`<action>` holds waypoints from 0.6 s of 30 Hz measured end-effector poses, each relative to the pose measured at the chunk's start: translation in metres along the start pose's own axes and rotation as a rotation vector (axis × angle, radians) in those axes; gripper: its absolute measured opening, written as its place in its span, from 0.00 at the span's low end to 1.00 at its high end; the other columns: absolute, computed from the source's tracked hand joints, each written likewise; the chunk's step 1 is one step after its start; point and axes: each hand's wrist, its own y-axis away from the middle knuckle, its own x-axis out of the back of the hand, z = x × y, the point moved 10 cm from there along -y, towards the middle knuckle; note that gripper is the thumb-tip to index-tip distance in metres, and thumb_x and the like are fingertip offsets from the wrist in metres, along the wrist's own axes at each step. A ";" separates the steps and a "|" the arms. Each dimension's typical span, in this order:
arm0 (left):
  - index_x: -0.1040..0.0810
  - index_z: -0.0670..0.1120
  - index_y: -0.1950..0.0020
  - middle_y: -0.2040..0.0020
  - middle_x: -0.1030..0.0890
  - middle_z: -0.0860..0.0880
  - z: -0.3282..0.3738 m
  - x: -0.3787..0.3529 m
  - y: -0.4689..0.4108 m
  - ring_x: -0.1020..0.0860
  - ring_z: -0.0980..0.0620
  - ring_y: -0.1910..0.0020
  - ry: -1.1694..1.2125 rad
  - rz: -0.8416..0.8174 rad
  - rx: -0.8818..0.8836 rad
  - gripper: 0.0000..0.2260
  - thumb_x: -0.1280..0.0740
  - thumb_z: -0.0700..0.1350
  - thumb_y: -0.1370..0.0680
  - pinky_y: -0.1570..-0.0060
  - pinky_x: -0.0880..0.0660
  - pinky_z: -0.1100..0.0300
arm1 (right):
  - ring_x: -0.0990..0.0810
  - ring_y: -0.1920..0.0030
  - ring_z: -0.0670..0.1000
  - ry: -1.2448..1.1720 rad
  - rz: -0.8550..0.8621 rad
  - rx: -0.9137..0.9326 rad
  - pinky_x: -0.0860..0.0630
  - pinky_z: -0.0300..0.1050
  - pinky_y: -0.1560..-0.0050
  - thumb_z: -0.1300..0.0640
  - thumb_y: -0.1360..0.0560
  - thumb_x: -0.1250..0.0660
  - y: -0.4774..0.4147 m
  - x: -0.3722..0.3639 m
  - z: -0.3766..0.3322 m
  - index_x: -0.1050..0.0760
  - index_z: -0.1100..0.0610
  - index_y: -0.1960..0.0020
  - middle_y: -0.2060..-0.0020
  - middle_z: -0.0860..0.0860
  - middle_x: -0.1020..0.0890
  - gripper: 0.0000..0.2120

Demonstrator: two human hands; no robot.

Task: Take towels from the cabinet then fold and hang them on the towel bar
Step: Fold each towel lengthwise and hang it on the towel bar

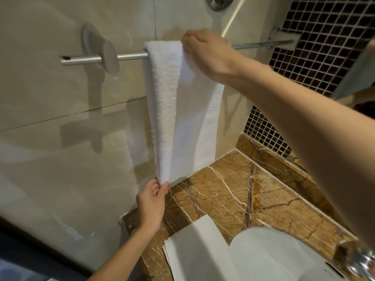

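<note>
Hanging over steel bar [129,57], terry towel [174,110]; left fingers [163,188] pinch hem, right fingers [189,42] grip top.

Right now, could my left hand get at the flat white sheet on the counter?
Probably yes, once freed: the left hand pinches the towel's lower corner, and the white sheet lies on the counter close beside its wrist, nothing between.

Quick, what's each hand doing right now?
Left hand: pinches the towel's bottom corner.
Right hand: holds the towel's top at the bar.
</note>
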 end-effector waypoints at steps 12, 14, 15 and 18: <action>0.20 0.42 0.61 0.65 0.18 0.46 -0.007 -0.011 -0.018 0.19 0.48 0.64 -0.135 -0.013 -0.023 0.04 0.29 0.38 0.27 0.64 0.24 0.66 | 0.24 0.50 0.60 0.027 0.069 0.107 0.31 0.51 0.46 0.55 0.19 0.49 0.006 0.007 0.003 0.29 0.58 0.57 0.58 0.55 0.23 0.14; 0.20 0.43 0.61 0.65 0.17 0.47 -0.007 -0.018 -0.023 0.19 0.50 0.64 -0.140 -0.029 -0.024 0.04 0.29 0.37 0.27 0.64 0.24 0.65 | 0.24 0.49 0.60 0.036 0.085 0.116 0.30 0.52 0.46 0.52 0.21 0.50 0.005 0.010 0.008 0.26 0.60 0.54 0.54 0.57 0.20 0.17; 0.20 0.44 0.61 0.65 0.17 0.48 -0.007 -0.021 -0.026 0.19 0.52 0.65 -0.145 -0.035 -0.025 0.04 0.29 0.37 0.27 0.64 0.24 0.68 | 0.24 0.50 0.60 0.038 0.091 0.118 0.30 0.51 0.46 0.51 0.22 0.51 0.004 0.010 0.011 0.25 0.60 0.53 0.53 0.57 0.20 0.18; 0.20 0.42 0.61 0.65 0.17 0.48 -0.005 -0.030 -0.033 0.20 0.58 0.67 -0.165 -0.046 -0.044 0.04 0.29 0.36 0.27 0.66 0.26 0.72 | 0.24 0.50 0.60 0.026 0.096 0.121 0.31 0.51 0.47 0.50 0.23 0.51 0.002 0.012 0.018 0.25 0.60 0.53 0.53 0.57 0.20 0.19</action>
